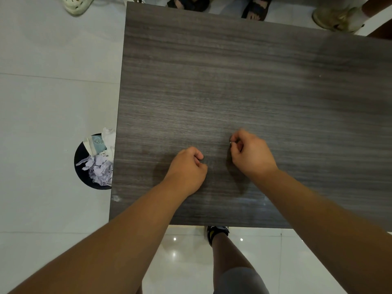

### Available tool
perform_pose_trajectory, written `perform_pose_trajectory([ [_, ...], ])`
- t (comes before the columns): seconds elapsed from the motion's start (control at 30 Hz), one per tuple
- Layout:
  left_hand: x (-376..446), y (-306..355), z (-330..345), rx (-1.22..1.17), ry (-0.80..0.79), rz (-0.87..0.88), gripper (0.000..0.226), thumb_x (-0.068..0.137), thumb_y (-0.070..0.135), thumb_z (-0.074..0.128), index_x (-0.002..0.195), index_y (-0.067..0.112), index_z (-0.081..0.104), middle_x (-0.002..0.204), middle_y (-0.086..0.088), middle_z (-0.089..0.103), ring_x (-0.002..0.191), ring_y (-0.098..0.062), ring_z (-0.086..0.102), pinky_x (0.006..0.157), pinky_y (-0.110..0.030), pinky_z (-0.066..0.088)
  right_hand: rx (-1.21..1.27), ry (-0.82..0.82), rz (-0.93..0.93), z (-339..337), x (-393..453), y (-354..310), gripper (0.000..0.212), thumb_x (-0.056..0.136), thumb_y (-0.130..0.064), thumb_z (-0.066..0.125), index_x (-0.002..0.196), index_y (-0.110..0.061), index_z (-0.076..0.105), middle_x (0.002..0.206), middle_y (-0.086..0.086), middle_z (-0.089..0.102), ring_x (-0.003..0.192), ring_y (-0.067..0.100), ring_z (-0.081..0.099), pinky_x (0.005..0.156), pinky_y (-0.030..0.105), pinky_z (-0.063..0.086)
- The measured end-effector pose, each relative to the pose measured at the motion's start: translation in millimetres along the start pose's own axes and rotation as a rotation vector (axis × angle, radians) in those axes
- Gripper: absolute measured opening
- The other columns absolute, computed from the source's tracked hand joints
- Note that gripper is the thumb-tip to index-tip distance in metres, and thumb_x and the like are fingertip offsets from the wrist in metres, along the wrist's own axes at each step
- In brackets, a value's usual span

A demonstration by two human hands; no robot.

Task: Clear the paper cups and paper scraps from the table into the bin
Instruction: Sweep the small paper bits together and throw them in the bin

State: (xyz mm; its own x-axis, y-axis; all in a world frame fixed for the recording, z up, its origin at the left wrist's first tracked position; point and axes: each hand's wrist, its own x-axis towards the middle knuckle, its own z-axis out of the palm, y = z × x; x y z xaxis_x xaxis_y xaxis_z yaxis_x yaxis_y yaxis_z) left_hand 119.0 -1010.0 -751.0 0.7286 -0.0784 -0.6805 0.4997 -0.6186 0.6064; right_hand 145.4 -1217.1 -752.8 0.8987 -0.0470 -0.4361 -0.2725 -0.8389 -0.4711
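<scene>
On the dark wood-grain table [254,81], my left hand [187,168] rests near the front edge with its fingers curled into a loose fist; nothing shows inside it. My right hand [250,153] sits just to its right, thumb and forefinger pinched on a tiny white paper scrap [231,142]. On the floor off the table's left edge stands a black round bin [81,172], partly hidden by the tabletop. It holds crumpled white and lilac paper scraps [99,168] and a flattened paper cup [96,144] with a blue print.
Pale floor tiles surround the table. Other people's feet in sandals [188,3] and light shoes [337,20] stand along the far edge. My own leg and foot [218,232] are below the near edge. A small white mark [116,198] sits at the table's front left corner.
</scene>
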Motion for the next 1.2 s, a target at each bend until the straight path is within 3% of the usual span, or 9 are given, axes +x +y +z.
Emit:
perform_pose_trajectory([
  [0.17,0.4,2.9,-0.7,0.009,-0.008,-0.023,0.015,0.095,0.017,0.066,0.106,0.026,0.063,0.093,0.005,0.061,0.074,-0.006,0.058,0.060,-0.017,0.038,-0.115,-0.033,0.083,0.3,-0.3,-10.0,0.013,0.105,-0.027,0.052,0.107,-0.019,0.062,0.105,0.003,0.067,0.091,0.026,0.067,0.082,0.049,0.060],
  [0.3,-0.1,3.8,-4.4,-0.003,-0.027,-0.035,0.013,0.097,0.020,0.062,0.106,0.028,0.063,0.096,0.005,0.063,0.075,-0.006,0.058,0.058,-0.016,0.038,-0.204,-0.095,0.137,1.0,1.7,-16.9,0.004,0.103,-0.022,0.052,0.105,-0.022,0.055,0.102,0.001,0.061,0.089,0.026,0.064,0.077,0.044,0.056],
  [0.4,-1.3,1.1,-9.2,-0.062,-0.041,-0.032,0.014,0.101,0.021,0.057,0.106,0.032,0.064,0.092,0.007,0.064,0.072,-0.005,0.060,0.050,-0.011,0.040,-0.114,-0.131,0.217,-2.6,7.8,-15.2,0.013,0.096,-0.008,0.054,0.099,-0.021,0.054,0.092,-0.001,0.060,0.087,0.025,0.062,0.075,0.038,0.047],
  [0.53,-7.4,-11.2,-22.1,-0.201,-0.028,-0.049,0.016,0.101,0.023,0.058,0.098,0.036,0.065,0.088,0.009,0.065,0.066,-0.005,0.060,0.042,-0.007,0.039,0.105,-0.037,0.237,-3.8,1.5,-13.9,0.017,0.102,-0.003,0.047,0.097,-0.015,0.057,0.081,-0.004,0.058,0.083,0.024,0.059,0.076,0.033,0.043],
  [0.7,-11.2,-40.4,-72.8,-0.318,0.177,-0.136,0.016,0.100,0.030,0.061,0.092,0.042,0.068,0.093,0.014,0.070,0.075,-0.002,0.065,0.051,-0.011,0.044,0.235,-0.013,0.117,31.6,-21.0,-73.1,0.020,0.100,0.003,0.051,0.095,-0.014,0.059,0.075,-0.007,0.057,0.076,0.019,0.058,0.074,0.026,0.042],
  [0.8,-14.8,-64.0,-117.5,-0.321,0.364,-0.163,0.016,0.096,0.027,0.062,0.092,0.041,0.067,0.089,0.016,0.071,0.075,0.002,0.064,0.059,-0.018,0.042,0.330,-0.056,-0.022,77.0,-28.0,-147.1,0.017,0.099,-0.003,0.061,0.094,-0.019,0.065,0.078,-0.011,0.063,0.070,0.002,0.060,0.072,0.013,0.046],
  [0.97,-24.4,-121.0,-202.0,-0.390,0.663,-0.136,0.023,0.090,0.016,0.058,0.099,0.032,0.071,0.084,0.011,0.071,0.069,0.005,0.064,0.063,-0.011,0.045,0.413,-0.067,-0.227,167.2,-5.7,-285.4,0.013,0.095,-0.017,0.066,0.087,-0.028,0.065,0.074,-0.013,0.066,0.066,0.000,0.063,0.065,0.015,0.050],
  [1.1,-34.9,-186.8,-249.8,-0.414,0.761,-0.226,0.022,0.091,0.021,0.055,0.102,0.032,0.071,0.086,0.011,0.072,0.069,0.003,0.066,0.062,-0.012,0.049,0.097,-0.244,-0.191,237.8,26.3,-342.8,0.019,0.093,-0.012,0.059,0.077,-0.021,0.061,0.078,-0.004,0.067,0.072,0.012,0.066,0.060,0.025,0.049],
  [1.2,-42.4,-230.7,-264.3,-0.405,0.739,-0.326,0.019,0.094,0.022,0.056,0.103,0.031,0.070,0.086,0.009,0.071,0.072,-0.010,0.065,0.063,-0.026,0.047,-0.272,-0.476,-0.097,284.5,41.0,-347.6,0.010,0.098,-0.019,0.059,0.101,-0.012,0.064,0.103,0.009,0.068,0.099,0.027,0.067,0.073,0.028,0.049],
])
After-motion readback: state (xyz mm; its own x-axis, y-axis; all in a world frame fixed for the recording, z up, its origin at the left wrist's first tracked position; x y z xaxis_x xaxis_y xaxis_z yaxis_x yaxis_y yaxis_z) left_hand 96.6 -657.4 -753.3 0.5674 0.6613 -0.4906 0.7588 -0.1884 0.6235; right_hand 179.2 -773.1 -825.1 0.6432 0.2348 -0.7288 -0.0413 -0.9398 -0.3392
